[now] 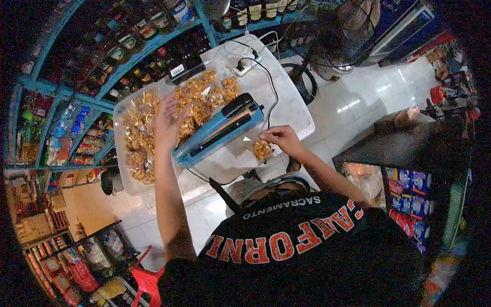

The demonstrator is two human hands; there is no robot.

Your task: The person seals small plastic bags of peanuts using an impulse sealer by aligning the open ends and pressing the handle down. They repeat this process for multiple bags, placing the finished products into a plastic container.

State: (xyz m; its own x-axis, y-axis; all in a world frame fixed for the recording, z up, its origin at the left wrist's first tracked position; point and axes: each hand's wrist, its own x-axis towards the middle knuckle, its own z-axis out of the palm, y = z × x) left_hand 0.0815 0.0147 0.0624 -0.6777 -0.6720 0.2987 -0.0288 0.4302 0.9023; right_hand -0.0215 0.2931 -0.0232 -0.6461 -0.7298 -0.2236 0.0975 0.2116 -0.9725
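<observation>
progress, judged from how things lie: well along. many filled bags (137, 134) are heaped in the tray (121, 180) under the left hand (168, 123), and more lie past its fingertips, behind the sealer (220, 130). one small bag (262, 149) is in the right hand (281, 138), not yet with the heap. can't tell whether its mouth is closed, too small to see. no loose, unbagged snack shows, so how much is left is unclear.

sealer sits between the two hands on the counter (294, 110), bar lowered, nothing visibly in it. its cord runs beyond the right hand to a power strip (246, 62).

left hand: arm stretched forward, palm down, fingers spread apart, resting on or just over the heap; clamped on nothing that i can see.

right hand: elbow bent, wrist turned inward, fingertips pinched together on the top of the small bag. the bag hangs below the fingers, just beside the near end of the sealer, touching or just above the counter.

shelves (102, 56) of bottles stand beyond the left hand.
</observation>
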